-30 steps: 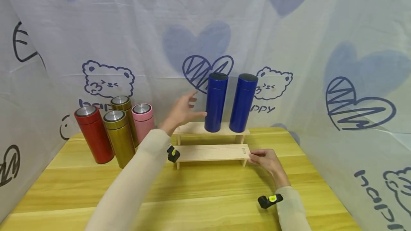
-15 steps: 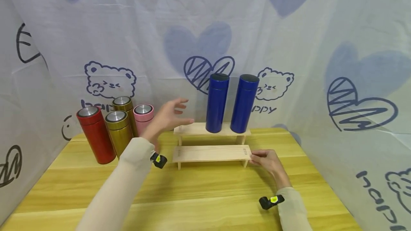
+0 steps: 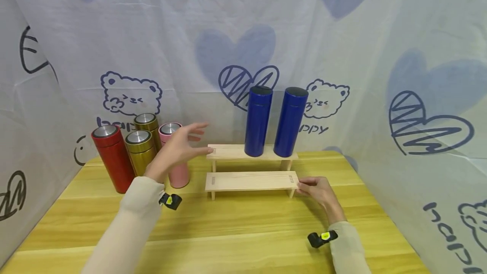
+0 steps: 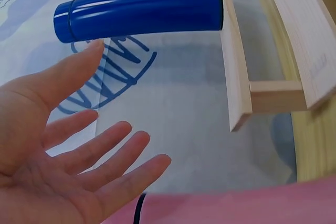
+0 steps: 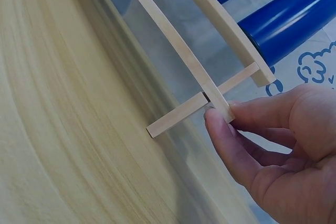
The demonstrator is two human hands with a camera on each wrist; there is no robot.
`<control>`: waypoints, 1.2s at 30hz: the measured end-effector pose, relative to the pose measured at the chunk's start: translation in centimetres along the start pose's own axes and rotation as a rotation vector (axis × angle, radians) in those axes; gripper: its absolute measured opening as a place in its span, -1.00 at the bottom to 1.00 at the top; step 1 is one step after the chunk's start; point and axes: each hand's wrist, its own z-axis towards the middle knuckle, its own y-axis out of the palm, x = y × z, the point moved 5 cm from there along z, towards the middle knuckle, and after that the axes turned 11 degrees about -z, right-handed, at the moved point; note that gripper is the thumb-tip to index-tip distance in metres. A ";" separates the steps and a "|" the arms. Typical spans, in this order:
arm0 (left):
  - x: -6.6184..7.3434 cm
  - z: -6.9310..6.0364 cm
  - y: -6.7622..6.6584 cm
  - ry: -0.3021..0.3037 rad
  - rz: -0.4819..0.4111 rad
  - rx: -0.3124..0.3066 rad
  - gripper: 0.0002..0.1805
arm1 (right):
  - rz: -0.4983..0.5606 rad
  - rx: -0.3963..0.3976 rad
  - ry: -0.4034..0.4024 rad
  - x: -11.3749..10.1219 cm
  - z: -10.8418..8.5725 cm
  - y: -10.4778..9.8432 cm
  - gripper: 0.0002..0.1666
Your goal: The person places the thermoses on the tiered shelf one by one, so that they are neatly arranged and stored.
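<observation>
Two blue bottles (image 3: 258,121) (image 3: 291,122) stand on the upper step of a two-step wooden rack (image 3: 251,181). My right hand (image 3: 319,191) pinches the right end of the lower step between thumb and fingers, as the right wrist view also shows with the hand (image 5: 283,150) at the board's end (image 5: 223,111). My left hand (image 3: 179,149), fingers spread and holding nothing, is in front of the pink bottle (image 3: 179,176), partly hiding it. In the left wrist view the empty hand (image 4: 68,156) lies between the blue bottle (image 4: 142,14) and the pink one (image 4: 236,205).
To the left on the wooden table (image 3: 228,240) stand a red bottle (image 3: 116,162) and two gold bottles (image 3: 140,155) (image 3: 147,121), close together. A patterned cloth (image 3: 182,54) hangs behind and at both sides.
My left hand has moved left, away from the blue bottles and over to the pink bottle, staying empty. My right hand has kept its grip on the lower step.
</observation>
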 end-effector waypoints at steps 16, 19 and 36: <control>-2.6 -3.5 -1.2 -0.024 0.129 0.050 -0.23 | -0.015 0.011 0.016 -0.1 -0.1 -0.1 -0.58; -3.5 -4.1 -1.3 -0.073 0.133 0.043 -0.25 | -0.018 0.008 0.015 -0.1 -0.1 -0.1 -0.58; -7.2 -7.0 -1.6 -0.223 0.083 0.214 -0.30 | -0.036 0.011 0.010 0.1 0.2 0.0 -0.60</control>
